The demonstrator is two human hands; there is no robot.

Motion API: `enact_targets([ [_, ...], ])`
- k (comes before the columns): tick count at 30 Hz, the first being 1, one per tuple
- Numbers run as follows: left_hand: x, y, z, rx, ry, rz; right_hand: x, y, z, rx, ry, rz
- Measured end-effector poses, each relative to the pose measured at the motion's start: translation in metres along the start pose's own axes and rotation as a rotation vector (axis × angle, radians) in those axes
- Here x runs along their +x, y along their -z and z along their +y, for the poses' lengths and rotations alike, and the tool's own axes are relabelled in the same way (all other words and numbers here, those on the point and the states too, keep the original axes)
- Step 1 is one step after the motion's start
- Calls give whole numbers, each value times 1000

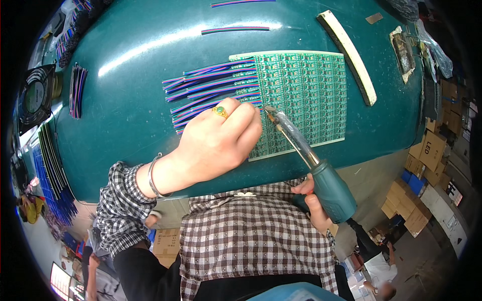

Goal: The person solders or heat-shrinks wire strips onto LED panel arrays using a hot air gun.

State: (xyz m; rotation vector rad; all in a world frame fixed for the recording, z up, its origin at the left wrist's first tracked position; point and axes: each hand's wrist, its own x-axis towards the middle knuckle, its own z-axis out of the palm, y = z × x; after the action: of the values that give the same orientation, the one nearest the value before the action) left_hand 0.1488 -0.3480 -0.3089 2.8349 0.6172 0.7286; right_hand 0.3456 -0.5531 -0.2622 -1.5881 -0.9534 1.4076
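Note:
A panel of small green circuit boards lies on the table before me. Flat strips of coloured wire stick out from its left side, side by side. My left hand is closed over the panel's lower left, with a ring and a bracelet on it. Its fingertips are hidden beneath it, and wire ends show beside the fingers. My right hand is wrapped round the green handle of a soldering iron. The iron's tip touches or nearly touches the panel just right of my left fingers; I cannot tell which.
Loose wire strips lie at the far side and in a bundle at the left. A fan stands on the left edge. A curved white strip lies right of the panel. Cardboard boxes and people are beyond the table.

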Motion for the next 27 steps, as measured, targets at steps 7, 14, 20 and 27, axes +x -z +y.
enact_targets([
  [7,2,12,5,-53,71,-138,-1,-3,-2,15,10,39],
  [14,2,11,5,-55,69,-137,-3,0,2,-4,69,52],
  [20,2,11,5,-57,72,-120,-1,-6,-1,65,78,91],
  [27,1,11,5,-50,67,-129,1,-2,-7,15,41,6],
])
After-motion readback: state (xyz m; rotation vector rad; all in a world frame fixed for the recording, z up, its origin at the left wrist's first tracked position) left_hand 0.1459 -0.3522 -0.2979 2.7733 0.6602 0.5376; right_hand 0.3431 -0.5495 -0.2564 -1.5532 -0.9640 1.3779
